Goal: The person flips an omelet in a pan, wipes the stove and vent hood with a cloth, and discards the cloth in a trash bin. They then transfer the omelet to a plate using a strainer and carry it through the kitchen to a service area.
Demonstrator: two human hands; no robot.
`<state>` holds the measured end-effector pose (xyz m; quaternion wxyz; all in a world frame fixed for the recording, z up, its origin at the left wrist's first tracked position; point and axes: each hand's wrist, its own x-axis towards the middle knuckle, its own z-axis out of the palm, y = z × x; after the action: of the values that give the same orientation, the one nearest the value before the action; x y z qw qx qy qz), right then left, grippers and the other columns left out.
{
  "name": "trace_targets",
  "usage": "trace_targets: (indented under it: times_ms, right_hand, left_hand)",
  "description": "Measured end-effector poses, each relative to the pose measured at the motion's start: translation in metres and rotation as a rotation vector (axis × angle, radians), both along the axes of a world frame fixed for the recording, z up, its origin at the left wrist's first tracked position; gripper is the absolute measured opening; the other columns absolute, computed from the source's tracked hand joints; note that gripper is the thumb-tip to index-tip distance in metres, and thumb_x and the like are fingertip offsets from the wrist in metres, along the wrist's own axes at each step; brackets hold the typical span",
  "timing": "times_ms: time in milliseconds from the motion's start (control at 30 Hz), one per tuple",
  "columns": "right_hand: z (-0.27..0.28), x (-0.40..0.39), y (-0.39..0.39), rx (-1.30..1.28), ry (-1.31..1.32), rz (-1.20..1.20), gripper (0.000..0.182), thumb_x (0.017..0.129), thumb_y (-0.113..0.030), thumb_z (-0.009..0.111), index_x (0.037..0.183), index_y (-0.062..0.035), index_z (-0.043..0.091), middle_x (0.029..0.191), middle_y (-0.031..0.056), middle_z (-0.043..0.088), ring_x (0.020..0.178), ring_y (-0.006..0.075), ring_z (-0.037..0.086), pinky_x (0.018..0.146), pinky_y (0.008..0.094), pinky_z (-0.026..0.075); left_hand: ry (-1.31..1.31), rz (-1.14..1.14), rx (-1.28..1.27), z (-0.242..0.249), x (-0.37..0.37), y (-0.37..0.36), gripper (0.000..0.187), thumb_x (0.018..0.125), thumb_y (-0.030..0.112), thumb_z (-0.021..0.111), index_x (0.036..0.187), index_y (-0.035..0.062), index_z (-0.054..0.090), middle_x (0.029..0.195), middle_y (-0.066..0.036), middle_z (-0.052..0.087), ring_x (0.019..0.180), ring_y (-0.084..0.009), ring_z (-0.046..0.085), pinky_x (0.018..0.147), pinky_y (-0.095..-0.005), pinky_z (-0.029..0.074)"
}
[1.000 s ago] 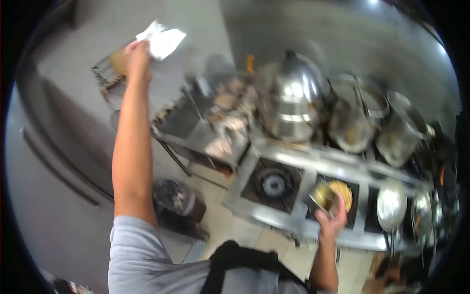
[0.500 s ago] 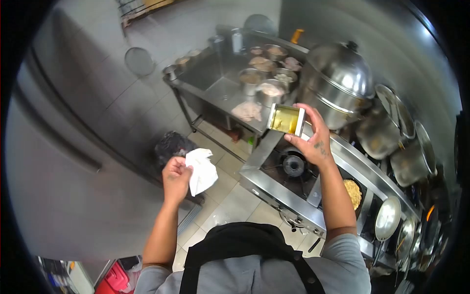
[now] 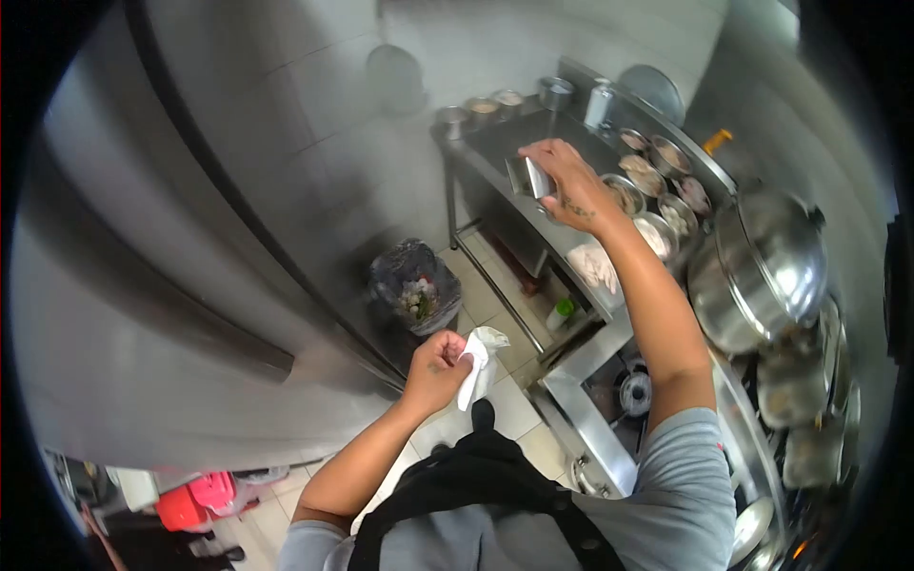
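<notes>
My left hand point(image 3: 438, 373) is closed with thumb and fingers pinching a crumpled white paper towel point(image 3: 479, 362); it hangs over the tiled floor, near the bin. My right hand point(image 3: 574, 195) reaches far out in front of the metal sink table point(image 3: 509, 186), gripping a small rectangular metal container point(image 3: 531, 178). The container is tilted, and what it holds cannot be made out now. Below and left of it stands a rubbish bin point(image 3: 416, 285) lined with a dark plastic bag, with food scraps inside.
Metal bowls of food point(image 3: 643, 176), a pale cloth point(image 3: 592, 266) and a white bottle point(image 3: 598, 103) are on the sink table. A large steamer pot point(image 3: 757, 276) and a stove point(image 3: 595, 404) stand to the right. A steel fridge point(image 3: 190, 285) takes up the left.
The view has turned left, bringing the bin fully into sight. My right hand has carried the container away from the stove and turned it, hiding the yellow liquid. Both hands keep their grip.
</notes>
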<state>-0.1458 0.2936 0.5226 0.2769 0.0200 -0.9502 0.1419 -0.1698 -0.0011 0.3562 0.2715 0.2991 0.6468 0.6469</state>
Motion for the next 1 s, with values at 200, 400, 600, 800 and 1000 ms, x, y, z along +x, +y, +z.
trace_targets:
  times_ms: [200,400,600,800,1000]
  right_hand:
    - [0.000,-0.114,0.026,0.146,0.015,0.133,0.070,0.060,0.008,0.070,0.124,-0.0133,0.049,0.122,0.0094,0.047,0.116,0.0299,0.045,0.098,0.0381,0.040]
    - [0.002,-0.194,0.023,0.314,0.071,0.247,0.064,0.064,0.009,0.064,0.122,-0.0158,0.052,0.122,0.0094,0.048,0.116,0.0280,0.047,0.097,0.0380,0.041]
    - [-0.001,-0.259,0.013,0.511,0.254,0.335,0.043,0.076,0.000,0.055,0.115,-0.0160,0.058,0.118,0.0081,0.053,0.108,0.0272,0.052,0.092,0.0370,0.044]
    - [0.002,-0.289,0.002,0.588,0.349,0.429,0.039,0.079,-0.006,0.055,0.115,-0.0173,0.060,0.119,0.0081,0.053,0.105,0.0272,0.053,0.090,0.0358,0.045]
    - [0.005,-0.299,-0.007,0.576,0.401,0.443,0.037,0.082,-0.006,0.053,0.116,-0.0168,0.058,0.120,0.0067,0.053,0.109,0.0255,0.051,0.091,0.0342,0.045]
  left_hand:
    - [0.049,0.132,-0.044,0.017,-0.029,0.018,0.009,0.082,0.001,0.062,0.087,0.0026,0.055,0.078,0.000,0.058,0.068,-0.0045,0.052,0.061,-0.0205,0.042]
    - [0.059,0.330,-0.019,0.010,-0.053,0.019,0.009,0.081,0.002,0.063,0.086,0.0024,0.055,0.077,0.000,0.058,0.066,-0.0055,0.051,0.060,-0.0220,0.043]
    - [0.080,0.408,-0.093,0.003,-0.065,0.014,0.010,0.078,0.002,0.063,0.085,0.0020,0.055,0.075,0.000,0.055,0.069,-0.0072,0.050,0.062,-0.0231,0.041]
    - [0.061,0.459,-0.023,-0.003,-0.071,0.022,0.011,0.076,0.001,0.064,0.082,0.0025,0.055,0.073,0.000,0.055,0.068,-0.0083,0.049,0.062,-0.0244,0.041]
    - [-0.045,0.502,-0.060,-0.003,-0.071,0.014,0.010,0.076,-0.002,0.062,0.081,0.0032,0.055,0.071,0.002,0.056,0.063,-0.0035,0.049,0.059,-0.0198,0.040]
